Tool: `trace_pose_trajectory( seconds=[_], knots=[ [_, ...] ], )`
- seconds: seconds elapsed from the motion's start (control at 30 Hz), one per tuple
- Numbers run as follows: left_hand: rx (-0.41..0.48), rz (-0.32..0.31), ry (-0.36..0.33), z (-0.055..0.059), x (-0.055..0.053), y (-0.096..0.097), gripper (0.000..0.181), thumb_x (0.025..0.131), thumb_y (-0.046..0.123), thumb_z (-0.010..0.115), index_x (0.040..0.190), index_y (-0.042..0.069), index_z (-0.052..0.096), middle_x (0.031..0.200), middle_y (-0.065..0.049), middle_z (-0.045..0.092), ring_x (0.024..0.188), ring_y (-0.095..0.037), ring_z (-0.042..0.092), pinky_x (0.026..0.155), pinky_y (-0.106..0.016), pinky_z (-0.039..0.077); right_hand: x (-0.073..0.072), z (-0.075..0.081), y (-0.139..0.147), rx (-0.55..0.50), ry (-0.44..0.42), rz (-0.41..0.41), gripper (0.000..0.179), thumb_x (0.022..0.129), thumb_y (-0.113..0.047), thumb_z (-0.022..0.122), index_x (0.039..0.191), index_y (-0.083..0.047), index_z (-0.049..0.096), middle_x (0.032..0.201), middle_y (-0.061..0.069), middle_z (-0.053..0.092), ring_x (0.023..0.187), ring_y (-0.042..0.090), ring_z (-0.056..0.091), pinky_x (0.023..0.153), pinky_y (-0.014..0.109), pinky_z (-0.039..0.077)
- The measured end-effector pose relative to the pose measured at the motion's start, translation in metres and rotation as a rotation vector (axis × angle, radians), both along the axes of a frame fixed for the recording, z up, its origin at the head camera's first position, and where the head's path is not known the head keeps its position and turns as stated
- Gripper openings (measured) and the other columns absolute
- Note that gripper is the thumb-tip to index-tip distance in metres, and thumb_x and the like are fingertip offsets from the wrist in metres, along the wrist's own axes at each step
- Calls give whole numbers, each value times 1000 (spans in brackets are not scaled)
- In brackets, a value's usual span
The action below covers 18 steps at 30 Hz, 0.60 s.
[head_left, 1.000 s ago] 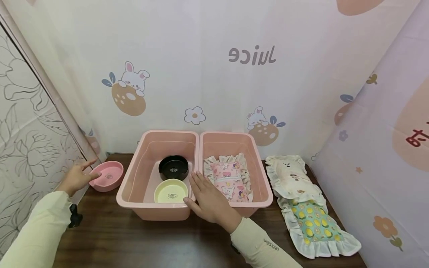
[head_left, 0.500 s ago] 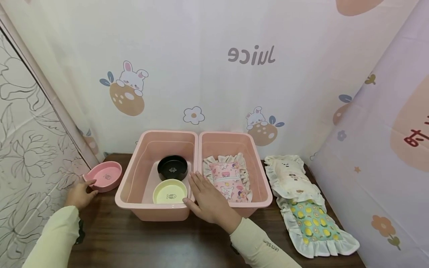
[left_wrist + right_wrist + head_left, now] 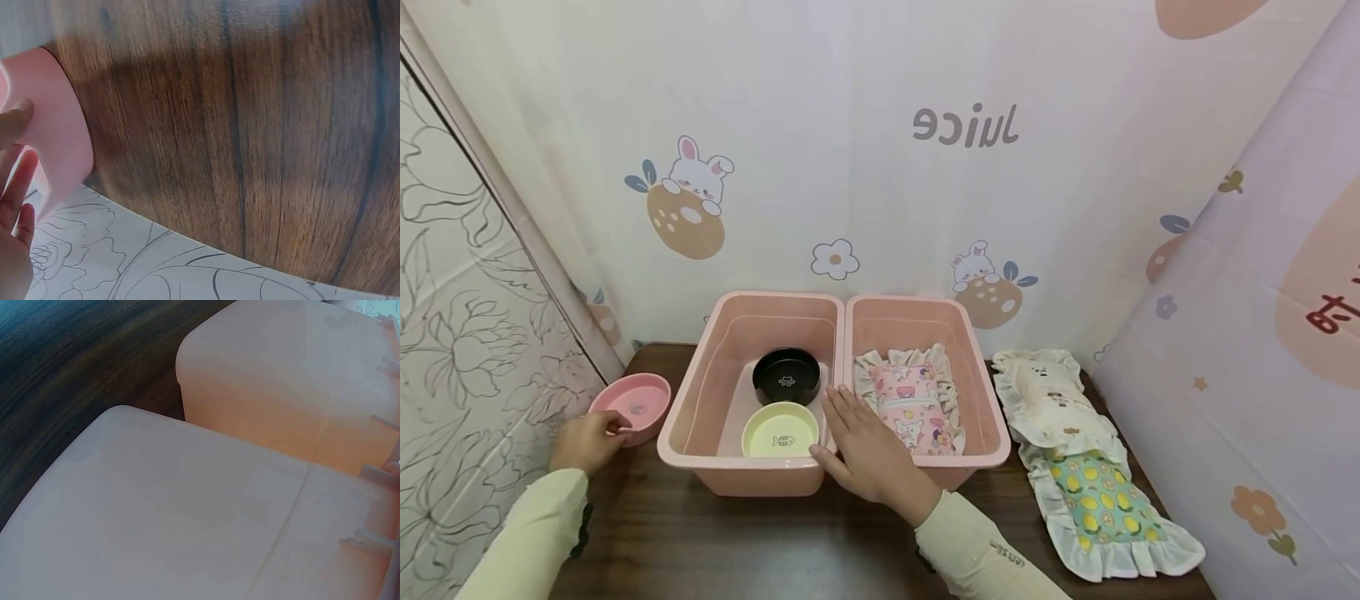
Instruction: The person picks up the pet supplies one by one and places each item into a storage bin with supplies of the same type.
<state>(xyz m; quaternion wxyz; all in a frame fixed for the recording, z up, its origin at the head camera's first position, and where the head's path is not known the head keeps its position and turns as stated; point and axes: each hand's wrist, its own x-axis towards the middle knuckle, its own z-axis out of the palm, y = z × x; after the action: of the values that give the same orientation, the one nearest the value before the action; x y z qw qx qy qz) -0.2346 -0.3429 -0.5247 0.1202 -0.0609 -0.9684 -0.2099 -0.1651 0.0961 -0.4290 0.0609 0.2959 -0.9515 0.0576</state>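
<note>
At the table's left end is a round pink pet bowl (image 3: pixel 643 398) with a small print inside. My left hand (image 3: pixel 587 442) pinches its near rim; the left wrist view has the thumb against the outer wall of the bowl (image 3: pixel 59 112). Flat across the adjoining rims of two pink plastic bins lies my right hand (image 3: pixel 872 446), fingers straight. Inside the left bin (image 3: pixel 707 367) sit a black bowl (image 3: pixel 786 375) and a pale yellow bowl (image 3: pixel 781 429). A pink patterned, frilled small pillow (image 3: pixel 910 404) lies in the right bin (image 3: pixel 973 417).
Right of the bins, a cream frilled pillow (image 3: pixel 1056 396) overlaps a green lemon-print one (image 3: pixel 1108 500) on the dark wooden table (image 3: pixel 760 542). Printed cloth walls (image 3: pixel 850 192) close in the back and sides. The bins' outer walls (image 3: pixel 187 506) fill the right wrist view.
My left hand has shifted from beside the pink bowl to its near rim and now pinches it. The bowl has moved slightly nearer and turned. My right hand stays put.
</note>
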Motion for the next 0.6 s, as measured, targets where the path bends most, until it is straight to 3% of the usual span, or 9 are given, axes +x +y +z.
trace_pose_trajectory(
  seconds=[0.23, 0.6],
  knots=[
    [-62, -80, -59, 0, -3, -7, 33, 67, 10, 81, 95, -2, 71, 93, -27, 67, 81, -45, 61, 72, -61, 41, 1, 1, 1, 4, -4, -7, 73, 100, -56, 25, 152, -5, 22, 158, 11, 20, 146, 24, 18, 117, 36, 17],
    [3, -98, -176, -8, -2, -10, 31, 72, 6, 80, 95, -11, 67, 91, -32, 66, 84, -49, 62, 74, -61, 48, 1, 0, 0, 0, 4, -2, 74, 100, -57, 24, 152, -5, 24, 158, 12, 22, 146, 24, 18, 117, 37, 19]
  ],
)
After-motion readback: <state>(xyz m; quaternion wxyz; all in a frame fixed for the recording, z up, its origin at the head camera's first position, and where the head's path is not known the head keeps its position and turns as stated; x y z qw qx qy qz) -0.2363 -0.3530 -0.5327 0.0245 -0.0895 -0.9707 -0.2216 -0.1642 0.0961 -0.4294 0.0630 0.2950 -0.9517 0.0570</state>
